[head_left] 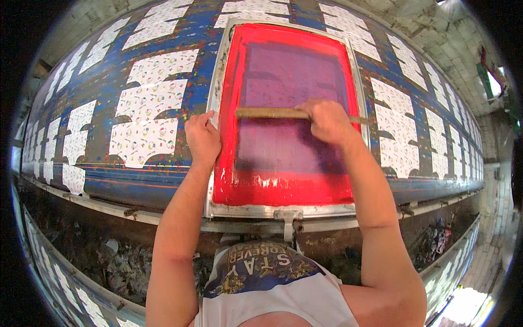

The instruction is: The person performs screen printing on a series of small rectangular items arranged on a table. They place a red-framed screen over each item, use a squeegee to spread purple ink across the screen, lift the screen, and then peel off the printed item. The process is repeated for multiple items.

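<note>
A screen-printing screen in a metal frame (256, 211) lies on the long table, with red ink (283, 191) around a purplish translucent middle (289, 65). My left hand (202, 136) has its fingers curled on the frame's left edge. My right hand (327, 122) grips a long wooden-handled squeegee (267, 113), which lies crosswise over the middle of the screen, its right end passing the red border. The screen's middle has a darker patch just below the squeegee; printed white pieces show faintly through it.
The paint-speckled blue table (201, 71) carries several rows of white patterned cut pieces (150, 103) on both sides of the screen. A rail (136, 213) with metal stops runs along the near edge, over a stained dark gap. Other printed tables show at the lower corners; block walls surround.
</note>
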`<action>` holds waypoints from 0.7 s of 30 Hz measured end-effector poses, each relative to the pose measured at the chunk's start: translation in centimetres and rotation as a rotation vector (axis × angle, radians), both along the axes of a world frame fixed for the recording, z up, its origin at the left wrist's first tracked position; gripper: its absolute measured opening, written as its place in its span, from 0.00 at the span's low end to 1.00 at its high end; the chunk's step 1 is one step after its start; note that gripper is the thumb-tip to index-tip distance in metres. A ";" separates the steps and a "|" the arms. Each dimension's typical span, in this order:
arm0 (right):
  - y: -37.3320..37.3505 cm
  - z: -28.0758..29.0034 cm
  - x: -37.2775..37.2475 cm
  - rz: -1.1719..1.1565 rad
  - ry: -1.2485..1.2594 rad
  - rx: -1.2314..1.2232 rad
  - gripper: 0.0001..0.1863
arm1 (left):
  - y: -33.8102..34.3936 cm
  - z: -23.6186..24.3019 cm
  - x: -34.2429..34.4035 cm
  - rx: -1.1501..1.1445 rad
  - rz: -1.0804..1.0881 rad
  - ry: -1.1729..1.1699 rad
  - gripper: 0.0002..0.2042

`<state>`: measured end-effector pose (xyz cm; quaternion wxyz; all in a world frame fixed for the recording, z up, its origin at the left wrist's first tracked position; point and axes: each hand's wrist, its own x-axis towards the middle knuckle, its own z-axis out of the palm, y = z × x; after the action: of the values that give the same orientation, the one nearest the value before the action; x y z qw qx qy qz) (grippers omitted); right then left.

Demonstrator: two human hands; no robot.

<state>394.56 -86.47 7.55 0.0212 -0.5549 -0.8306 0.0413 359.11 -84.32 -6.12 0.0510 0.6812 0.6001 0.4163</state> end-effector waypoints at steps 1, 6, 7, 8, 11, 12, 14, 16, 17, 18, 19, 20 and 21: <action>-2.2 0.0 -0.6 0.025 0.029 0.031 0.27 | 0.0 -0.1 0.0 0.013 -0.001 0.002 0.13; -13.0 0.2 -3.5 0.004 0.030 0.048 0.27 | -0.1 -0.5 -0.2 0.026 -0.021 0.023 0.13; -14.9 0.2 -4.1 -0.018 0.036 0.039 0.27 | -0.1 -0.5 -0.2 0.039 -0.029 0.028 0.13; -16.8 0.2 -4.8 -0.034 0.052 0.039 0.28 | 0.1 -0.4 -0.4 0.007 -0.051 0.038 0.14; -21.8 0.4 -6.2 -0.078 0.013 0.012 0.26 | -0.2 0.0 -0.2 -0.072 -0.030 0.044 0.16; -22.9 0.4 -6.6 -0.080 -0.002 0.036 0.26 | -0.2 0.2 -0.1 -0.078 -0.025 0.035 0.17; -24.3 0.2 -7.0 -0.092 0.000 0.025 0.26 | -0.5 0.5 0.1 -0.099 -0.008 0.028 0.19; -24.9 0.1 -6.8 -0.073 0.029 -0.005 0.30 | -0.7 0.6 0.1 -0.096 -0.006 0.051 0.20; -25.2 0.1 -6.5 -0.066 0.019 -0.036 0.31 | -0.7 0.6 0.1 -0.101 -0.002 0.067 0.21; -25.5 0.1 -6.1 -0.042 0.056 -0.040 0.33 | -0.6 0.5 0.1 -0.093 -0.006 0.069 0.21; -25.9 0.2 -5.7 -0.023 0.067 -0.066 0.35 | -0.6 0.3 0.0 -0.086 -0.009 0.071 0.21; -26.2 0.2 -5.3 -0.003 0.078 -0.093 0.37 | -0.5 0.2 0.0 -0.085 -0.008 0.079 0.22; -26.5 0.2 -4.8 0.013 0.099 -0.089 0.39 | -0.3 0.0 0.0 -0.080 -0.010 0.064 0.22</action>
<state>389.72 -112.92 7.76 0.0372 -0.5471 -0.8295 0.1057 359.08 -84.62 -6.11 0.0609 0.6947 0.6141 0.3696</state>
